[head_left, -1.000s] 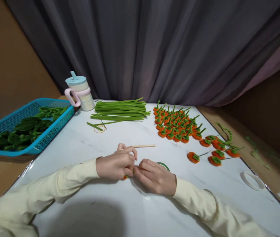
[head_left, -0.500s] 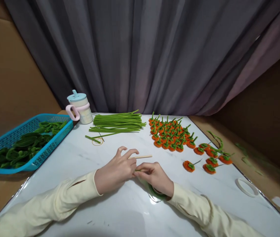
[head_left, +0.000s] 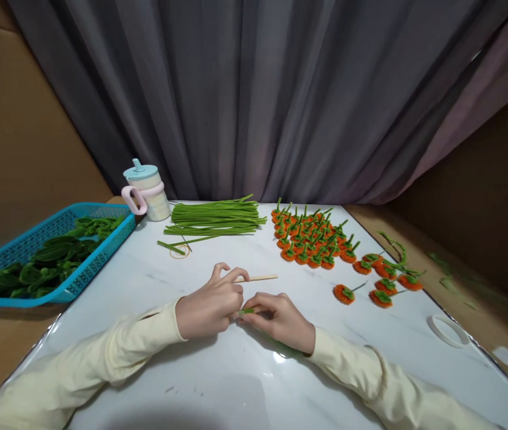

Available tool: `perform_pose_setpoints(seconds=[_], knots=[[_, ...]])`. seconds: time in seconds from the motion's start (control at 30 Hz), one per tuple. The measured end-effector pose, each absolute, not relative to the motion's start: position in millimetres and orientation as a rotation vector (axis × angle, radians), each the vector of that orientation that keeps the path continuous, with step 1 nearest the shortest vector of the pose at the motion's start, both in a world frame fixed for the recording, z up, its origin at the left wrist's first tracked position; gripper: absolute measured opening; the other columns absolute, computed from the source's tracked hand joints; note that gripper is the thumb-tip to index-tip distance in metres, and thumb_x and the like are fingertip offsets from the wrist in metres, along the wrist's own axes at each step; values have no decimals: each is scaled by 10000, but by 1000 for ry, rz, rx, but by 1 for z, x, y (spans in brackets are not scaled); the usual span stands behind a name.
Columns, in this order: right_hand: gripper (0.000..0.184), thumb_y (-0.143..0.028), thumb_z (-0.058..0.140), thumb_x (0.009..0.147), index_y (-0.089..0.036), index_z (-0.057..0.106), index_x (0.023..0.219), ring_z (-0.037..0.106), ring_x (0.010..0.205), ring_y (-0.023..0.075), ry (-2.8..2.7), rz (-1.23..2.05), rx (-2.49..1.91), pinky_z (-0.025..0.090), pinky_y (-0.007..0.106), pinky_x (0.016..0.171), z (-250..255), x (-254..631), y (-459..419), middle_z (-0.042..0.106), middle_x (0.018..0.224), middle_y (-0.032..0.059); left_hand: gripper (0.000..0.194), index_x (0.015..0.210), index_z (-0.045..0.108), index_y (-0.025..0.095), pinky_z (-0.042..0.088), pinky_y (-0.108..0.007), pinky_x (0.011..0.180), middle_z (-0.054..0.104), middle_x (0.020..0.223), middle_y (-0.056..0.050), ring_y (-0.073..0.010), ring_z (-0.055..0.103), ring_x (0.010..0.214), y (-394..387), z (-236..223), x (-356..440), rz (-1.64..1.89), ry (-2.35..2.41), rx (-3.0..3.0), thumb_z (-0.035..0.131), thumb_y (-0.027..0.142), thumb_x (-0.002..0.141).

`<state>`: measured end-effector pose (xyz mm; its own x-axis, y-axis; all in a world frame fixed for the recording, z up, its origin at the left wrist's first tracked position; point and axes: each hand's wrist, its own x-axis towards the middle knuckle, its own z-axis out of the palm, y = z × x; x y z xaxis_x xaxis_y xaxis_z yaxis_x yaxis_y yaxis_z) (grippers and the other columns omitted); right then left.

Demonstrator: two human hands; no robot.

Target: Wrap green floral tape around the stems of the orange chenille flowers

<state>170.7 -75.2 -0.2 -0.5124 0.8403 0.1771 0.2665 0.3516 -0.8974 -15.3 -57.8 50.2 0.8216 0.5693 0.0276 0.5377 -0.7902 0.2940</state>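
1. Presently, the left hand (head_left: 211, 306) is pinched closed beside the right one, some of its fingers raised and curled. What lies inside the pinch is hidden.
2. Right hand (head_left: 283, 321): thumb and fingers closed on a small green piece (head_left: 248, 310), held between the two hands over the desk (head_left: 146, 382).
3. Stick (head_left: 260, 278): pale, thin, just beyond the hands. One end passes behind the left fingers; cannot tell whether they touch it.
4. Green stems (head_left: 215, 218): bundled side by side towards the far edge, near the curtain (head_left: 245, 119). Shorter loose ones lie in front, by a yellow band (head_left: 179, 251).
5. Orange heads (head_left: 314, 242): packed in a cluster right of the bundle, most green stalks pointing up. A looser group lies further right; a single head (head_left: 344, 294) sits apart, nearer the right hand.
6. Basket (head_left: 131, 230): blue, perforated, at the left edge, holding dark green leaves (head_left: 52, 257).
7. Cup (head_left: 155, 203): upright behind the basket, blue lid, pink handle.
8. White ring (head_left: 448, 330): flat near the right edge of the desk.
9. Sleeves (head_left: 132, 346): cream, both arms.
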Motion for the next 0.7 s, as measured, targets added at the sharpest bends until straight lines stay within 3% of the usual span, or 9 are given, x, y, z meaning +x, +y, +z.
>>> perform_pose_setpoints(seconds=[0.37, 0.57, 0.7], knots=[[196, -253, 503, 895, -145, 665, 871, 574, 660, 136, -2211, 743, -745, 456, 222, 607, -8, 173, -82, 615, 716, 65, 305, 463, 397, 135, 201, -364, 824, 541, 502, 21, -225, 432, 1100, -52, 54, -16, 47, 760, 2535, 589, -59, 598], [237, -331, 544, 886, -162, 702, 839, 598, 657, 139, -2141, 926, -736, 472, 230, 628, -6, 173, -81, 652, 726, 69, 255, 517, 569, 181, 240, -332, 808, 627, 590, 38, -207, 447, 1057, -43, 52, -19, 37, 663, 2387, 727, 58, 675], [262, -389, 592, 847, -175, 726, 781, 592, 598, 121, -2058, 1058, -825, 463, 213, 591, -2, 174, -78, 661, 710, 49, 225, 563, 574, 176, 235, -344, 820, 643, 636, 24, -232, 421, 1115, -47, 56, -19, 71, 700, 2482, 743, 125, 702]])
